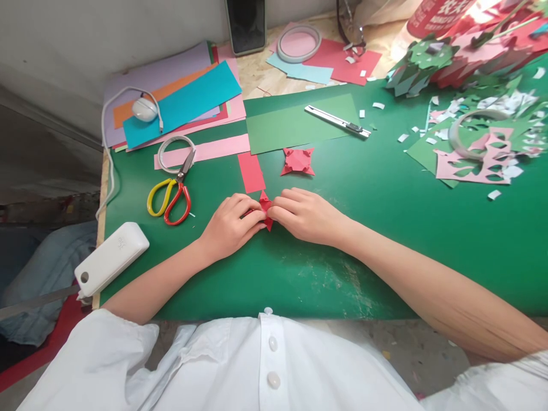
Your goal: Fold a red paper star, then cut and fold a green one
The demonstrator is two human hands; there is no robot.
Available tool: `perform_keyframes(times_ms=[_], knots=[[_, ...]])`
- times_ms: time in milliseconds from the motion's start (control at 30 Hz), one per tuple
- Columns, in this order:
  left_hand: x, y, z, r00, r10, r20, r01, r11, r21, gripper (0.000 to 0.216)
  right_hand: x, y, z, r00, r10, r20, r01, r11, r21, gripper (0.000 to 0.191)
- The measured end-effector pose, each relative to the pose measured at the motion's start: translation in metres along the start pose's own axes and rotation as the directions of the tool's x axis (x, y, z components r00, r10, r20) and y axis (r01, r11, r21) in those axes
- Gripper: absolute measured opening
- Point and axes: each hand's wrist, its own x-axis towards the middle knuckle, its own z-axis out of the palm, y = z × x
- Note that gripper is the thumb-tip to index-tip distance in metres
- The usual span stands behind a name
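Observation:
My left hand (233,225) and my right hand (305,214) meet over a small red folded paper piece (264,201) on the green tabletop. Fingers of both hands are closed on its two sides, so only its pointed top and lower tip show. Just beyond lies a flat red paper rectangle (252,172). A finished-looking red paper shape with four points and curled inner corners (298,162) rests above my right hand. Left of my left hand are scissors (177,191) with one yellow and one red handle.
A box cutter (338,121) lies on a green paper sheet (274,128). Tape rolls (160,154) and coloured sheets (184,103) are at the back left. A white power bank (112,260) sits at the left edge. Paper scraps (475,162) and paper flowers (432,60) crowd the right.

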Motion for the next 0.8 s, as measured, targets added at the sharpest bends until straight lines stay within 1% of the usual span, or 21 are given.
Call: perform_keyframes(times_ms=[167, 333, 533, 800], knots=[[-0.0002, 0.0002, 0.0005, 1.0, 0.008, -0.017, -0.008, 1.0, -0.005, 0.015, 0.0004, 0.0006, 0.0004, 0.999, -0.037, -0.005, 0.037, 0.999, 0.011, 0.02], [-0.0002, 0.0001, -0.0003, 1.0, 0.029, 0.002, -0.029, 0.999, -0.025, 0.018, 0.0003, -0.0009, -0.0008, 0.997, -0.079, 0.008, 0.078, 0.996, 0.031, 0.022], [0.0003, 0.0002, -0.0009, 0.999, 0.045, 0.004, -0.045, 0.998, -0.037, 0.016, 0.0011, -0.001, -0.0019, 0.996, -0.088, 0.007, 0.088, 0.995, 0.041, 0.023], [-0.0003, 0.0003, 0.0007, 0.999, 0.037, 0.016, -0.037, 0.999, -0.037, 0.018, 0.0017, -0.0019, -0.0039, 0.995, -0.095, 0.02, 0.095, 0.995, 0.021, 0.021]])
